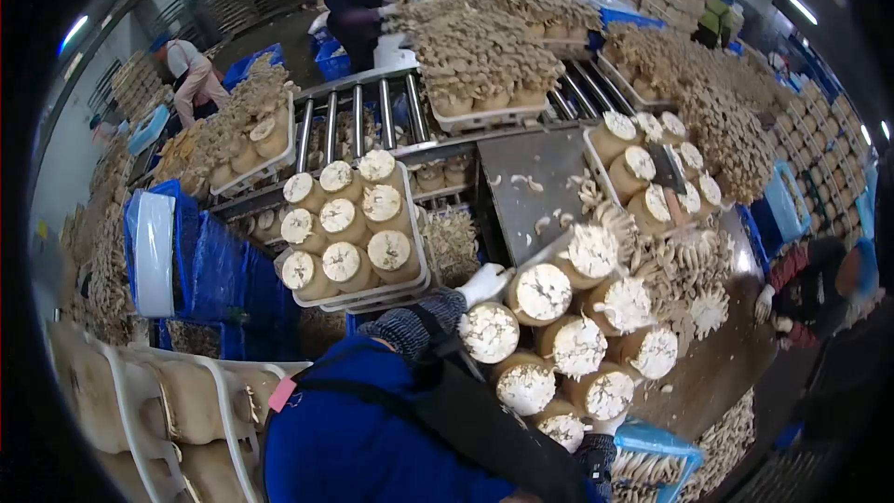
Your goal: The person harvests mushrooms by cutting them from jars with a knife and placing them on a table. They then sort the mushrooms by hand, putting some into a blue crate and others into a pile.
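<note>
My left hand (484, 285), in a white glove, grips the near-left side of a tray (473, 365) of brown mushroom cultivation bottles (575, 346). Their tops are white, cut mushroom stubs. At the tray's lower end my right hand (610, 423), also gloved, is mostly hidden behind the bottles; its fingers do not show. Just right of the tray lie loose clusters of mushrooms (684, 270). Below my right hand is a blue basket (684, 455) with pale mushrooms in it.
A second tray of cut bottles (345, 224) stands left of the metal plate (533, 188). Behind runs a roller conveyor (363, 116) with a crate of uncut mushrooms (489, 47). Blue crates (209, 261) stack at left. A co-worker (824, 289) works at right; others stand farther back.
</note>
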### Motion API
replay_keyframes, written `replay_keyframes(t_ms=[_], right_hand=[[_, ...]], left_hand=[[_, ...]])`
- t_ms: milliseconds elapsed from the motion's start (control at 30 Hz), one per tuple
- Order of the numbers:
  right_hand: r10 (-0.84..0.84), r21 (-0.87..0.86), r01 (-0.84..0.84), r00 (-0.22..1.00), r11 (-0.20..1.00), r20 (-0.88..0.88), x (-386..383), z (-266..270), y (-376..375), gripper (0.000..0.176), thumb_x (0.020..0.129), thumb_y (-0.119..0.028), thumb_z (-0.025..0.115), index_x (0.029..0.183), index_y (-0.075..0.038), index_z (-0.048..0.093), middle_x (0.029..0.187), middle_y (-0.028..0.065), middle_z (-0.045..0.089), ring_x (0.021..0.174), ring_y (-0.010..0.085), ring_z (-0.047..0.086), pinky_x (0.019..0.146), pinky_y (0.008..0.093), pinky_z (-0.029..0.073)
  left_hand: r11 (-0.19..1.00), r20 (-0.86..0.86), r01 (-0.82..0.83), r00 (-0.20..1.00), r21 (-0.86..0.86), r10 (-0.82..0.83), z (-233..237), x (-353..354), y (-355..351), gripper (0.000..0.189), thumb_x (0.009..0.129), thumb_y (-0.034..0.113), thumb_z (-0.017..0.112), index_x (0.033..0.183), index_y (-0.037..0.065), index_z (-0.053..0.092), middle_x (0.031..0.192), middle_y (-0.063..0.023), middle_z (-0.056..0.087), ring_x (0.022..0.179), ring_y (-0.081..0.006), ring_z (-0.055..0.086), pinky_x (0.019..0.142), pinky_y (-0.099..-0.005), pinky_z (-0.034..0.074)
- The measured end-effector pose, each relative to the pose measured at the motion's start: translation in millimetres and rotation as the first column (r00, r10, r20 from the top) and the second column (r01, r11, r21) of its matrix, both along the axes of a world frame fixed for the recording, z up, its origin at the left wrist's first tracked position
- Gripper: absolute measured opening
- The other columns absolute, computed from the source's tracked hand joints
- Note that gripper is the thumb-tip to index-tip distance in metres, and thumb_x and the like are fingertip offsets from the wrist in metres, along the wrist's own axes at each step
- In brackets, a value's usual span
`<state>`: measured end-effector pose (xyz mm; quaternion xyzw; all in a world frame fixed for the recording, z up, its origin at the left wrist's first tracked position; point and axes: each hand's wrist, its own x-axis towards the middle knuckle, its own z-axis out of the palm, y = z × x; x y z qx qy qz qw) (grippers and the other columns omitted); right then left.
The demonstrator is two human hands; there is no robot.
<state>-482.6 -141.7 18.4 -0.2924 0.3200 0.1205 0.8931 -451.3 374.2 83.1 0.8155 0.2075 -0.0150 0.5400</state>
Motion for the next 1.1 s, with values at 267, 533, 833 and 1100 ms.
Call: replay_keyframes(t_ms=[267, 533, 833, 1100], right_hand=[[0.182, 0.053, -0.194, 0.968, 0.980, 0.175, 6.9, 73.1, 37.4, 0.070, 0.095, -0.065, 0.043, 0.134, -0.008, 0.055, 0.125, 0.0161, 0.063, 0.109, 0.0355, 0.064, 0.094, 0.0491, 0.055], [0.197, 0.073, -0.226, 0.939, 0.971, 0.282, 25.1, 35.8, 35.4, 0.064, 0.099, -0.055, 0.043, 0.138, -0.005, 0.050, 0.129, 0.0168, 0.061, 0.110, 0.0358, 0.063, 0.096, 0.0486, 0.053], [0.395, 0.083, -0.409, 0.908, 0.909, 0.143, 42.0, 77.4, 80.2, 0.079, 0.094, -0.070, 0.037, 0.137, -0.006, 0.053, 0.126, 0.0166, 0.063, 0.108, 0.0368, 0.063, 0.094, 0.0497, 0.053], [0.663, 0.106, -0.703, 0.702, 0.703, 0.260, 135.4, 108.0, 223.2, 0.074, 0.097, -0.064, 0.037, 0.138, -0.003, 0.051, 0.129, 0.0181, 0.061, 0.112, 0.0363, 0.062, 0.096, 0.0486, 0.053]], left_hand=[[0.915, 0.262, -0.053, 0.950, -0.400, 0.169, -11.5, -36.0, 14.8, 0.040, 0.103, 0.029, 0.055, 0.095, -0.007, 0.068, 0.081, -0.0055, 0.070, 0.074, -0.0091, 0.058, 0.065, -0.0298, 0.048], [0.797, 0.148, -0.178, 0.937, -0.578, 0.317, 2.7, -56.8, 20.3, 0.036, 0.103, 0.025, 0.055, 0.107, -0.008, 0.068, 0.093, -0.0058, 0.071, 0.079, -0.0088, 0.061, 0.070, -0.0243, 0.051], [0.918, 0.189, -0.333, 0.908, -0.214, 0.373, 23.1, -100.5, 42.4, 0.042, 0.100, 0.032, 0.061, 0.089, -0.008, 0.068, 0.072, -0.0015, 0.062, 0.070, -0.0077, 0.049, 0.060, -0.0290, 0.042], [0.728, 0.243, -0.607, 0.691, -0.317, 0.681, 24.6, -175.7, 110.5, 0.031, 0.096, 0.020, 0.063, 0.103, -0.009, 0.070, 0.091, -0.0178, 0.074, 0.084, -0.0173, 0.065, 0.077, -0.0332, 0.052]])
